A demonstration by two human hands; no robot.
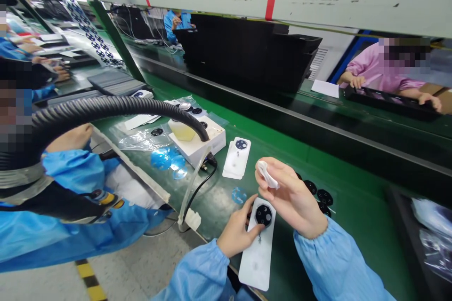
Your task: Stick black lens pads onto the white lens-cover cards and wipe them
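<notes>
My left hand (237, 231) grips a white phone back cover (257, 265) by its left edge, with the thumb beside the round black camera lens plate (263, 216). The cover lies lengthwise near the bench's front edge. Above and to the right of it, my right hand (294, 200) pinches a small folded white wipe (267, 176), apart from the cover. Just beyond my hands rest more white phone back covers (235, 162), overlapping. Several round black lens plates (324, 196) lie right of my right hand, partly hidden by it. Clear blue film (239, 195) sits left of the cover.
A white box (215, 138) with a yellow pad (182, 131) stands left of centre beneath a black corrugated hose (116, 106). Plastic bags (139, 138) and blue film discs (164, 157) lie nearby. At right is a black tray (406, 225). Co-workers sit left and across.
</notes>
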